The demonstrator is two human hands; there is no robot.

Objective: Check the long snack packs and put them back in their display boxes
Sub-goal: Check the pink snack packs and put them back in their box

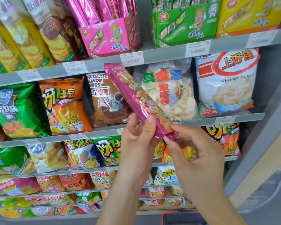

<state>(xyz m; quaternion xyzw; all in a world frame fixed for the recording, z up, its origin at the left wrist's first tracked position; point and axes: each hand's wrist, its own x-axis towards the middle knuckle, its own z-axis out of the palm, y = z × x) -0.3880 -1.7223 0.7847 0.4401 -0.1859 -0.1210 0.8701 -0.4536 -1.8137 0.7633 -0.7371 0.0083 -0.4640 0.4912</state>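
We seem to be checking the long pink pack [133,95], held slanted before the shelves [102,62] with our left hand [136,140] wrapped around its lower part and our right hand [191,153] pinching its bottom end; next, we think, it must go up into the pink display box [110,38] above.

person: two hands and forearms were in view | left hand [136,142]: was bare, slim fingers, thumbnail short and plain | right hand [196,153]: was bare, slim fingers | left forearm [120,200]: was unsleeved | right forearm [217,200]: was unsleeved
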